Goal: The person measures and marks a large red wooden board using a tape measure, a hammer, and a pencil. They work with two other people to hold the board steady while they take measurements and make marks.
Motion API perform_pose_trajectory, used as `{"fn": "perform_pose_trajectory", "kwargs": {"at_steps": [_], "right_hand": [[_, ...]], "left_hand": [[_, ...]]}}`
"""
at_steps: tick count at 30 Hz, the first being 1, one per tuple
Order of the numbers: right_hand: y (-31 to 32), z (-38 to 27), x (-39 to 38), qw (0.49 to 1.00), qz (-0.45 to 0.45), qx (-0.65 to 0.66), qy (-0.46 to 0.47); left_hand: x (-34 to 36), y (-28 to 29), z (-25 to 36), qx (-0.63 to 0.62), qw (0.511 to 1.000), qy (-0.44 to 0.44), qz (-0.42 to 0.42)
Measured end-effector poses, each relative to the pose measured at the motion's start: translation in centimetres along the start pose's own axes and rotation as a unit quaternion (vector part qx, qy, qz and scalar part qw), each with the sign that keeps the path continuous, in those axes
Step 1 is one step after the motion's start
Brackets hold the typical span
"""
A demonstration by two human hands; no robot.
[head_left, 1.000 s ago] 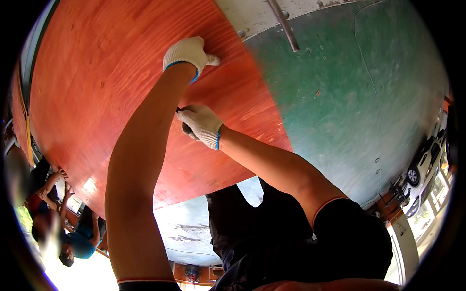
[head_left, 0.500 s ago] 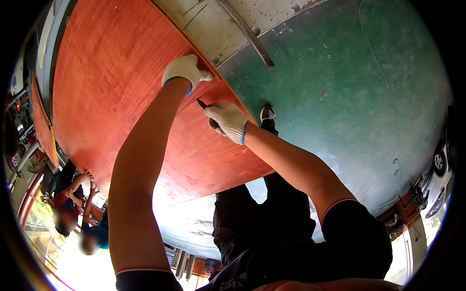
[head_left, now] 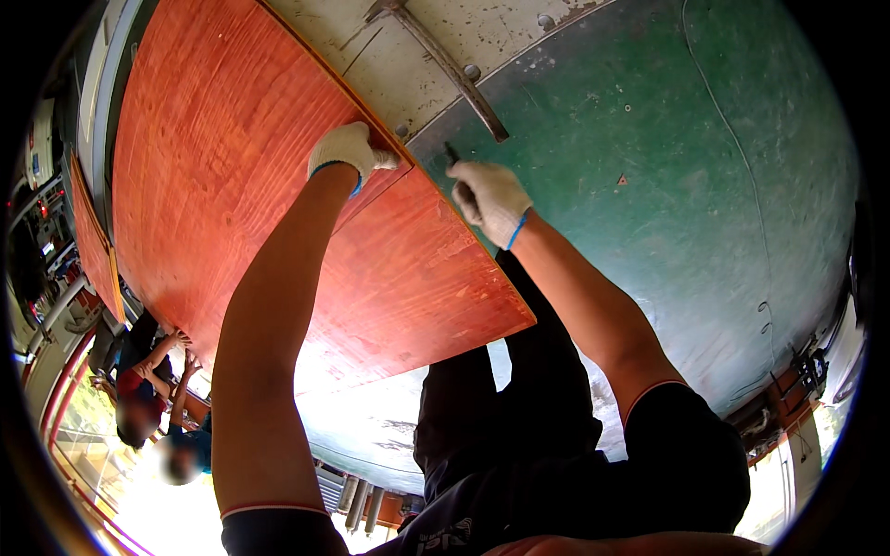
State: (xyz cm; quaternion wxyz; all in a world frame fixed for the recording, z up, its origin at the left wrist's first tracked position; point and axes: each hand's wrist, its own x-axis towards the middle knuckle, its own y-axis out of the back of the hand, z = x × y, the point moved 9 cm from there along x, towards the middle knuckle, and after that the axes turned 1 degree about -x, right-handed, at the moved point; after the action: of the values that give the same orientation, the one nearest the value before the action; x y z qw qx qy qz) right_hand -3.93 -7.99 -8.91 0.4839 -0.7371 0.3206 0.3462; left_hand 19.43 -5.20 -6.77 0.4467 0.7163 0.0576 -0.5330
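- Rests the white-gloved left hand [head_left: 343,148] on the red board [head_left: 213,185], above the centre of the frame, near the board's right edge, thumb pointing right.
- Cannot tell the left fingers as curled or flat, largely hidden behind the back of the hand.
- Grips a short dark tool [head_left: 451,151] in the white-gloved right hand [head_left: 491,196], fingers closed around it, tip toward the upper left; too small and blurred to tell its kind.
- Holds the right hand near the centre of the frame, just beyond the board's slanting right edge, against the green floor [head_left: 649,250].
- Shows the red board from the upper left across to a corner right of centre, with a thin dark line [head_left: 371,201] running from near the left thumb toward the lower left.
- Shows a metal bar [head_left: 450,69] with a crosspiece at top centre, against a pale bolted surface [head_left: 505,32].
- Includes a thin cable [head_left: 739,137] at upper right and two people [head_left: 139,398] at lower left.
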Motion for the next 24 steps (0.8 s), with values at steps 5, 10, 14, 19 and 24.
{"fn": "perform_pose_trajectory", "kwargs": {"at_steps": [5, 10, 14, 19, 24], "right_hand": [[2.2, -0.2, -1.5, 0.997, 0.028, -0.065, 0.011], [3.9, 6.0, -3.9, 0.993, 0.048, -0.09, -0.064], [5.3, 10.6, -6.7, 0.992, 0.071, -0.099, -0.032], [6.6, 14.9, -12.3, 0.99, 0.068, -0.122, -0.015], [9.1, 14.1, -17.5, 0.969, 0.141, -0.204, 0.01]], "left_hand": [[-0.2, -0.1, 0.0, -0.017, 1.0, -0.005, -0.006], [0.2, -0.5, -0.8, -0.028, 1.0, -0.002, 0.008], [0.1, -0.8, -0.9, -0.088, 0.992, -0.076, 0.048], [-2.5, -1.5, -2.4, -0.149, 0.985, -0.033, 0.079], [-7.4, -4.0, -3.6, -0.222, 0.95, -0.025, 0.219]]}}
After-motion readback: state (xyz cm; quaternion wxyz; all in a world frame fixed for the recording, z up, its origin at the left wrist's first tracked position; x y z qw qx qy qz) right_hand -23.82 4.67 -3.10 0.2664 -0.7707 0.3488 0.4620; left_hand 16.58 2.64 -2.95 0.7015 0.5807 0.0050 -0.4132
